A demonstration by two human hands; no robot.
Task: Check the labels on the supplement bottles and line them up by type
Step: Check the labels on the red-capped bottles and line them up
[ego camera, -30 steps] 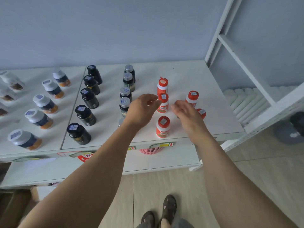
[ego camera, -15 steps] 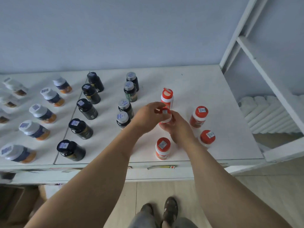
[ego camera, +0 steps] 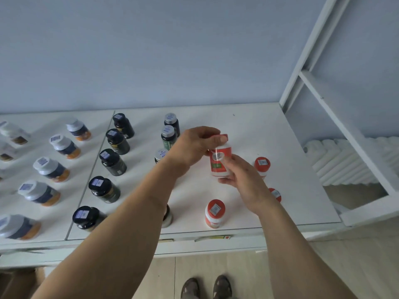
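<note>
1. The right hand (ego camera: 241,180) wraps its fingers round the lower body of a red-capped bottle (ego camera: 219,161), held up just above the white table (ego camera: 248,126), between the silver-capped dark bottles (ego camera: 169,131) on the left and the red-capped bottles on the right.
2. The left hand (ego camera: 194,145) pinches the bottle's red flip cap (ego camera: 220,138) between thumb and fingers (the cap looks partly lifted, though blur makes that uncertain).
3. To do this step well, I would keep the lower grip firm and turn the printed face toward the eyes, rather than pull at the cap, which might spring open and spill.
4. Once read, it likely belongs in the near-to-far line started by the near red bottle (ego camera: 214,213), upright and not touching its neighbours; two more red bottles, one further right (ego camera: 262,166) and one half hidden behind the right wrist (ego camera: 275,194), probably need lining up too.
5. Half a second earlier the bottle sat lower and was mostly covered by both hands; now it is raised and its label shows.
6. The view has tilted too, so the whole table appears lower in frame, while the black-capped row (ego camera: 112,157) and white-capped row (ego camera: 50,168) keep their order.
</note>
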